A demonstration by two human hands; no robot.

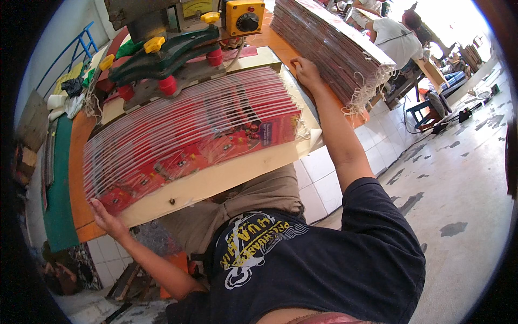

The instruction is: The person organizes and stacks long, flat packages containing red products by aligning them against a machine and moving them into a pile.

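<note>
A fanned row of red printed sheets in clear plastic [199, 137] lies overlapping on a cream board [216, 186] in front of me. At the row's near left corner is my left hand [109, 220], its fingers stretched out along the edge and nothing seen gripped in them. My right hand [307, 74] reaches past the board's right end, beside a tall stack of printed sheets with loose white strings [337, 46]. Its fingers are curled in; whatever they may hold is hidden.
Behind the row stands a dark green machine bracket with yellow knobs and red feet [162, 59], and a yellow control box with a black dial [243, 19]. The orange table [78, 178] has a green mat [60, 189] at left. Another person [396, 40] works at far right.
</note>
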